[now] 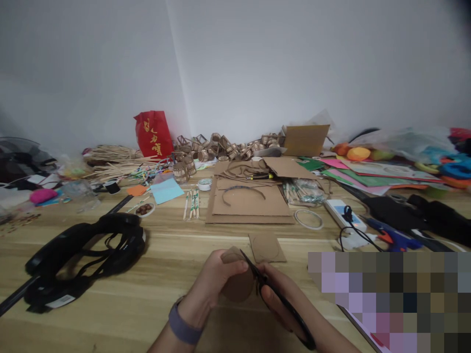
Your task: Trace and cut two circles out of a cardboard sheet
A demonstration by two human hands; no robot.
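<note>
Soft, even, dim light; edges bend and blur, corners darken.

Wooden table, cardboard sheets, black headset, red bag, coloured paper

2 bare forearms enter from the bottom edge and meet low in the middle. The left hand is raised with its back toward the camera, fingers curled forward and the thumb pressed across the top, closed in a grip. A purple band circles the left wrist. The right hand sits just beside it, slightly lower, fingers folded inward in a closed grip. The 2 hands are nearly touching, the right forearm angling off toward the lower right.
</note>
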